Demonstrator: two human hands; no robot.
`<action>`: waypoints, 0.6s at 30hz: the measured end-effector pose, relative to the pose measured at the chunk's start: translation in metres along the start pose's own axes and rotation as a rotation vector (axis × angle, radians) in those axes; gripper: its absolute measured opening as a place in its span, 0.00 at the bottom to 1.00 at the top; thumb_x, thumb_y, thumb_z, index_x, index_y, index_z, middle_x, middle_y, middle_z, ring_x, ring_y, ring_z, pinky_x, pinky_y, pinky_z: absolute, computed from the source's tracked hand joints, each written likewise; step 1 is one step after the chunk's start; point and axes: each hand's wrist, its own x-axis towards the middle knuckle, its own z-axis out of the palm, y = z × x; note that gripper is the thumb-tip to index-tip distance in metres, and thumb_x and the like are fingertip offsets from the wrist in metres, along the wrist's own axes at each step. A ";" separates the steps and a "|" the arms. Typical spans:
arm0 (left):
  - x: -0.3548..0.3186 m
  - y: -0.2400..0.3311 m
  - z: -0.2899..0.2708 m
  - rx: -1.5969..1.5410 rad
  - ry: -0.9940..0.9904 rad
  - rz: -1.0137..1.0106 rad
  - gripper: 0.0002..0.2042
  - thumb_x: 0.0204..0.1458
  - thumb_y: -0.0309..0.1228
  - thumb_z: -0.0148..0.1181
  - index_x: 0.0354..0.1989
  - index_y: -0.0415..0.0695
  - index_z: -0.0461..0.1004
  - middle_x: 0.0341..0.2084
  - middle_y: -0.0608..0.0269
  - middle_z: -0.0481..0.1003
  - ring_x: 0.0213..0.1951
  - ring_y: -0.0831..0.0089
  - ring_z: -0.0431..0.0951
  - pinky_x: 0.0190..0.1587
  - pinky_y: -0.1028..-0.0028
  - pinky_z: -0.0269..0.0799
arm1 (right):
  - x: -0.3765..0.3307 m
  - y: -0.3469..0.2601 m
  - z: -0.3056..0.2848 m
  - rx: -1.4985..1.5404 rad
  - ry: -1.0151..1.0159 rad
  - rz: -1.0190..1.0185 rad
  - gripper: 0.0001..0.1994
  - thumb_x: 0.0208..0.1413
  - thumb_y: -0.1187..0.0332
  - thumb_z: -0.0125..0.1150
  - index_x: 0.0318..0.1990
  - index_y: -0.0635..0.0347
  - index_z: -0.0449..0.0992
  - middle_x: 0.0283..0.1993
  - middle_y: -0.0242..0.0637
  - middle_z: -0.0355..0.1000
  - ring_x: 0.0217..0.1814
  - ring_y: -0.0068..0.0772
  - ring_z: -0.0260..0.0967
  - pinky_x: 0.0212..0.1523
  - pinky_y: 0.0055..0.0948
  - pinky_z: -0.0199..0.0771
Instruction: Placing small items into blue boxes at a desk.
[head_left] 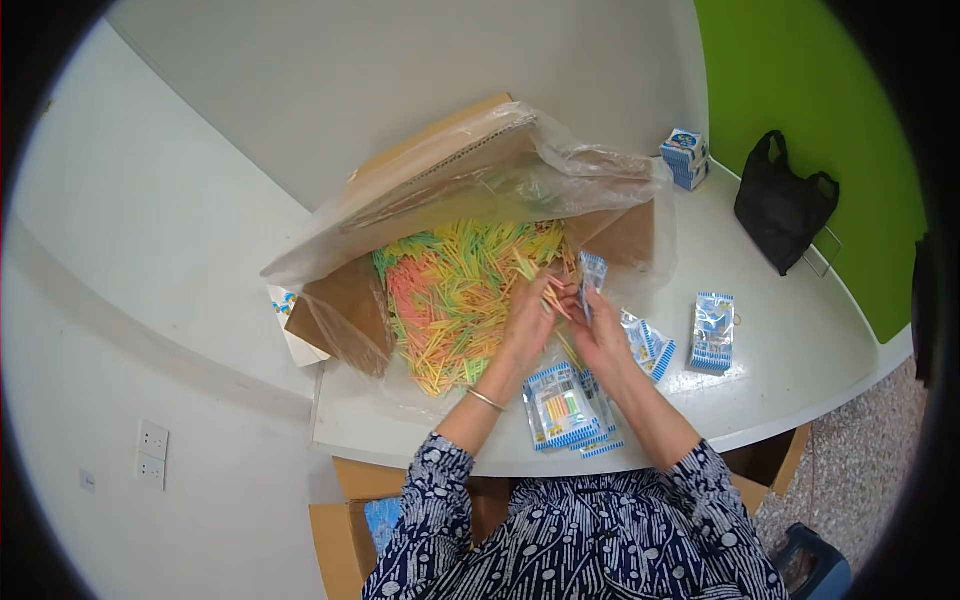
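My left hand (528,315) is closed round a small bunch of thin coloured sticks (553,296), yellow, pink and orange, just over the near right part of the box. Beside it, my right hand (603,335) grips a small blue-and-white plastic packet (592,270), held upright. The two hands nearly meet, and the sticks' ends lie close to the packet. A large cardboard box (440,185) lined with clear plastic holds a heap of loose sticks (450,300) in green, yellow, pink and orange. Whether the packet's mouth is open cannot be made out.
Several blue-and-white packets (560,405) lie on the white table (790,340) below my wrists, more by my right forearm (655,405). Another packet stack (712,332) sits further right. Small boxes (685,158) stand at the back; a black bag (787,205) hangs on the right.
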 end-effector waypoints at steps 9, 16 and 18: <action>-0.005 -0.034 0.009 0.076 0.125 0.233 0.08 0.58 0.31 0.53 0.41 0.41 0.70 0.33 0.63 0.74 0.35 0.78 0.74 0.39 0.77 0.72 | 0.010 0.016 0.021 0.254 0.080 -0.060 0.10 0.61 0.68 0.51 0.45 0.63 0.70 0.41 0.40 0.73 0.42 0.32 0.71 0.47 0.30 0.73; -0.006 -0.017 0.003 0.162 0.110 0.196 0.11 0.63 0.37 0.43 0.37 0.42 0.68 0.34 0.62 0.74 0.35 0.76 0.74 0.38 0.73 0.73 | -0.005 -0.001 0.015 -0.051 -0.053 -0.077 0.08 0.57 0.66 0.58 0.40 0.60 0.74 0.36 0.30 0.74 0.35 0.19 0.70 0.38 0.22 0.72; -0.009 0.001 0.002 0.174 0.116 0.218 0.14 0.63 0.39 0.42 0.36 0.42 0.69 0.33 0.63 0.74 0.33 0.76 0.73 0.37 0.74 0.71 | -0.005 -0.014 -0.003 -0.202 -0.082 -0.069 0.08 0.56 0.66 0.59 0.38 0.61 0.76 0.34 0.30 0.75 0.32 0.17 0.70 0.35 0.20 0.71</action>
